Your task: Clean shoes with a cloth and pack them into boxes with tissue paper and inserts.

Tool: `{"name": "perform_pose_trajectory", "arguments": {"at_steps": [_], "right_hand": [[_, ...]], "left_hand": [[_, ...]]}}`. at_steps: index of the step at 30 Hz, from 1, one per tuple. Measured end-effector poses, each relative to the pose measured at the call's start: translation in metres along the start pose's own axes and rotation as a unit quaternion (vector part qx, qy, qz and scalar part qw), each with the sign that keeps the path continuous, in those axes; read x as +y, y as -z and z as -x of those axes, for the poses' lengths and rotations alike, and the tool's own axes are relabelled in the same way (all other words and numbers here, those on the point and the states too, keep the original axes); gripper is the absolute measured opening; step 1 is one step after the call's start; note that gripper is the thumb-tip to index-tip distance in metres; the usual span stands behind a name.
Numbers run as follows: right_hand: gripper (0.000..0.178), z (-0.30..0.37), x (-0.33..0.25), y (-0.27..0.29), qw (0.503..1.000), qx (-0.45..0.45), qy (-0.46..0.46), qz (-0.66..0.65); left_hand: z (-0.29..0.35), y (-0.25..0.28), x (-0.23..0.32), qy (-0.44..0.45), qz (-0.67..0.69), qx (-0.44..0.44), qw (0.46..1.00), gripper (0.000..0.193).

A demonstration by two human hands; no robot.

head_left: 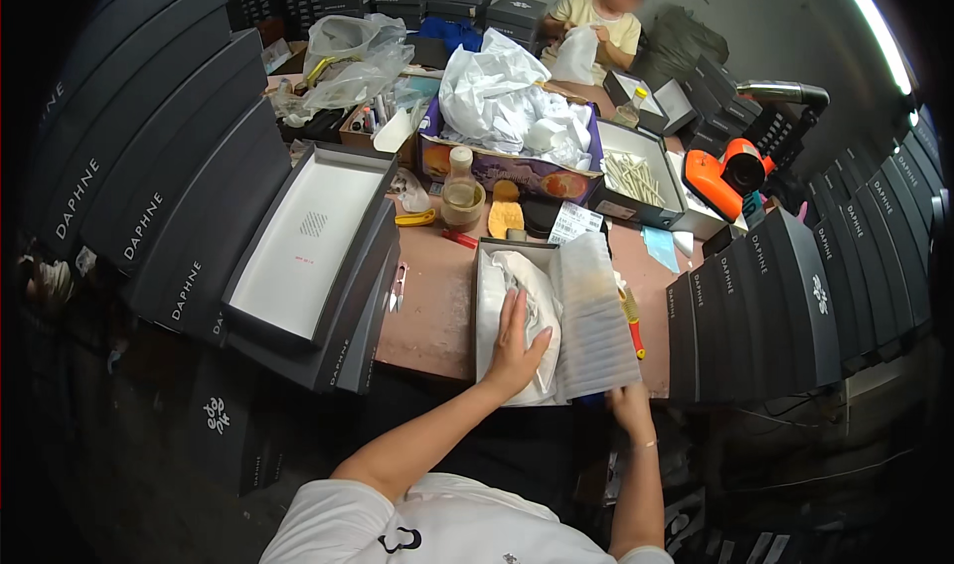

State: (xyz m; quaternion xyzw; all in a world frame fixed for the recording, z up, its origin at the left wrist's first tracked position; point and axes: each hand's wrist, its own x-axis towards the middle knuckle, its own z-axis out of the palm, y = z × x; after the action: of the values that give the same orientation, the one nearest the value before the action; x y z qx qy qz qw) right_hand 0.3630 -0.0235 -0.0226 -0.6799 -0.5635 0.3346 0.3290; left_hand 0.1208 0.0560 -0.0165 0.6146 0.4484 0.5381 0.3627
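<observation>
A dark shoe box (481, 311) with a pale inside sits before me at the table's front edge. In it lies a bundle wrapped in white paper (542, 316); the contents are hidden. My left hand (512, 350) rests on the bundle, fingers stretched out and thumb apart. A translucent ribbed packing sheet (598, 316) spreads over the box's right side and beyond it. By the sheet's lower right corner is my right hand (633, 413), its fingers curled. Whatever those fingers hold, if anything, is hidden.
An empty box lid (313, 231) tops a stack on the left. Dark shoe boxes (760, 306) line both sides. Behind stand a bottle (461, 191), a paper-filled carton (517, 169), a tray of sticks (636, 171) and an orange heat gun (717, 178). A co-worker (596, 32) handles white paper.
</observation>
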Motion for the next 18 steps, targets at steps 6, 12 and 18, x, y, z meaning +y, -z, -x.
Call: {"name": "perform_pose_trajectory", "arguments": {"at_steps": [6, 12, 18], "right_hand": [[0.051, -0.071, -0.052, -0.108, 0.87, -0.014, 0.3, 0.39], [0.049, -0.099, -0.238, -0.07, 0.896, -0.103, 0.283, 0.325], [0.075, -0.134, -0.302, -0.209, 0.726, -0.078, 0.603, 0.32]], "left_hand": [[0.009, 0.068, 0.029, -0.156, -0.178, -0.245, 0.94, 0.072], [0.037, 0.08, -0.002, -0.083, -0.338, -0.35, 0.87, 0.058], [0.034, 0.083, -0.01, -0.133, -0.303, -0.296, 0.896, 0.055]]}}
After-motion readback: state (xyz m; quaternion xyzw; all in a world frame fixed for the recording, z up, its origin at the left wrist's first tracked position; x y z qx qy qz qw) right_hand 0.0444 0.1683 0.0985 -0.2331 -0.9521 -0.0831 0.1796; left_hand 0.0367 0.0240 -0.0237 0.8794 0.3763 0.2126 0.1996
